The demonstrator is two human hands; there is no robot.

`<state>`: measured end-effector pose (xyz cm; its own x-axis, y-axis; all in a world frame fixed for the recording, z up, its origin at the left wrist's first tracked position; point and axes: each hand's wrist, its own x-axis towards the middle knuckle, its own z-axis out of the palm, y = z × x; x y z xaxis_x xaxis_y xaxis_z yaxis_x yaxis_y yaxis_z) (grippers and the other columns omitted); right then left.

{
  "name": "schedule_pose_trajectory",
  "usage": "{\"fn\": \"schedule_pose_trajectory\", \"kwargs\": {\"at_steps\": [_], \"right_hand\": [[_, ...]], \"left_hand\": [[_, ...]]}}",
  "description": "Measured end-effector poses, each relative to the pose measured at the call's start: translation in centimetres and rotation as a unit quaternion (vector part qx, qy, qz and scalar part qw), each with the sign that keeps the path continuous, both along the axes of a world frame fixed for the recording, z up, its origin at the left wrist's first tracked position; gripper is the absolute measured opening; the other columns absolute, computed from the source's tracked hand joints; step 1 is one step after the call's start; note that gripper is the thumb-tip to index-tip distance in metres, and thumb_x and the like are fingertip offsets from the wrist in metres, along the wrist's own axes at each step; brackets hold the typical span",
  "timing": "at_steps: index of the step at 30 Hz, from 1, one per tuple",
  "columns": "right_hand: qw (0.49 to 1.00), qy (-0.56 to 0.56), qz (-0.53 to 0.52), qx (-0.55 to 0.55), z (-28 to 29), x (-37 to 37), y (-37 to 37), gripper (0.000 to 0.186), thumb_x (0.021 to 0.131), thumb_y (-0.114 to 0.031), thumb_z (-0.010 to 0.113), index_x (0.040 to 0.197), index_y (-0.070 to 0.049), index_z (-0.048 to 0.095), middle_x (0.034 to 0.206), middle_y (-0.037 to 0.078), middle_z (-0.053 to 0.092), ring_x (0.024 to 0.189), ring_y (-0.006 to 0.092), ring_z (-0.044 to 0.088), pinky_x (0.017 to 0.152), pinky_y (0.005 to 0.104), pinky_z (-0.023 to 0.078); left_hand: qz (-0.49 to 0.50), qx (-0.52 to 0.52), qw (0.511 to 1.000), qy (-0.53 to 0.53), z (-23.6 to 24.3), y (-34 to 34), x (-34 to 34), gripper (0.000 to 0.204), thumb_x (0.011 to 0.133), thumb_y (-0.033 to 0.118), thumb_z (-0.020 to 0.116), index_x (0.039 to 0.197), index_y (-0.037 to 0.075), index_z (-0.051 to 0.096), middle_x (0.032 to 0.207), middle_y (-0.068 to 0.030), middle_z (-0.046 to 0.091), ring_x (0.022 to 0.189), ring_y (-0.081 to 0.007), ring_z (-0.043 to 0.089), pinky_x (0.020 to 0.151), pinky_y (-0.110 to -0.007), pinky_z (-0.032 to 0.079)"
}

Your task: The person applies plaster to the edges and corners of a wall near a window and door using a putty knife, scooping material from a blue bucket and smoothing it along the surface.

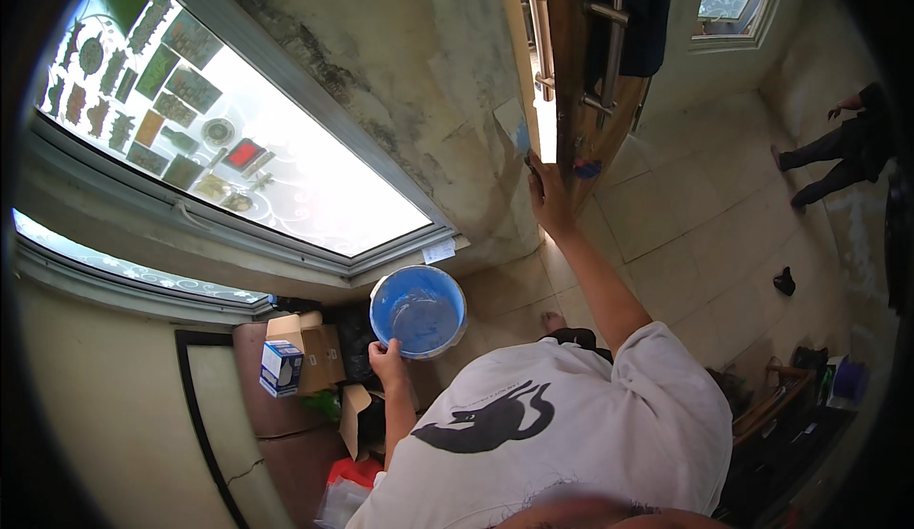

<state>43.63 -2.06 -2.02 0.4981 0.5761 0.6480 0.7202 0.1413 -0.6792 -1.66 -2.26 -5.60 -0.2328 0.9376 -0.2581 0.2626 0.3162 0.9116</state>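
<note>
The blue bucket (419,315) hangs from my left hand (388,362), whose fingers are closed on its near-left rim. Some pale residue lines its inside. My right hand (550,191) is raised to the stained wall (438,81) beside the door edge, closed on what looks like a flat scraper (511,129) with a pale blade held against the wall. The wooden door (603,134), with long metal handles, stands just right of that hand.
A white-framed window (349,267) fills the left wall. Below are cardboard boxes (322,353) and bags. Tiled floor (695,205) extends right, where another person (828,158) stands near the wall. A small dark object (784,281) lies there; a cluttered rack (776,396) stands lower right.
</note>
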Motion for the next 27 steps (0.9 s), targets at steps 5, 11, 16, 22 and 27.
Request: {"fn": "schedule_pose_trajectory", "kwargs": {"at_steps": [5,11,16,22,27], "right_hand": [[1.000,-0.001,0.000,0.027,4.8,-0.4,0.4,0.045,0.101,-0.010,0.050,0.145,-0.003,0.043,0.105,0.021,0.056,0.103,0.0355,0.057,0.088,0.0428,0.047],[0.991,-0.056,-0.012,0.118,15.8,1.6,3.9,0.049,0.099,-0.008,0.055,0.146,-0.005,0.044,0.104,0.017,0.056,0.091,0.0303,0.056,0.083,0.0359,0.047],[0.992,-0.072,-0.008,0.102,13.3,1.6,5.1,0.046,0.100,-0.009,0.056,0.145,-0.007,0.047,0.102,0.016,0.057,0.088,0.0261,0.057,0.081,0.0330,0.047],[0.998,0.041,0.037,0.023,5.6,-0.1,3.3,0.049,0.098,-0.009,0.058,0.146,-0.010,0.046,0.098,0.014,0.057,0.087,0.0287,0.059,0.080,0.0351,0.049],[0.995,0.086,0.049,-0.006,0.2,-0.9,1.8,0.046,0.099,-0.010,0.056,0.144,-0.009,0.048,0.101,0.015,0.058,0.090,0.0287,0.060,0.082,0.0360,0.049]], "left_hand": [[0.007,-0.001,1.000,-0.019,0.4,0.0,0.3,0.018,0.080,0.007,0.065,0.084,0.006,0.048,0.074,-0.0009,0.050,0.056,-0.0108,0.051,0.045,-0.027,0.045],[-0.007,0.012,1.000,-0.001,1.5,0.1,1.2,0.018,0.080,0.008,0.066,0.084,0.006,0.048,0.073,-0.0011,0.050,0.053,-0.0104,0.049,0.045,-0.027,0.044],[0.014,0.012,1.000,-0.016,1.0,-0.8,0.8,0.017,0.080,0.007,0.064,0.084,0.006,0.048,0.071,-0.0015,0.051,0.051,-0.0106,0.049,0.044,-0.027,0.044],[0.008,0.002,1.000,0.003,1.0,-1.1,0.2,0.016,0.080,0.007,0.064,0.084,0.005,0.048,0.070,-0.0020,0.052,0.051,-0.0111,0.050,0.044,-0.026,0.044],[0.013,-0.004,1.000,-0.003,0.5,-0.9,0.0,0.017,0.076,0.009,0.068,0.080,0.008,0.052,0.072,0.0011,0.051,0.058,-0.0095,0.047,0.050,-0.027,0.041]]}}
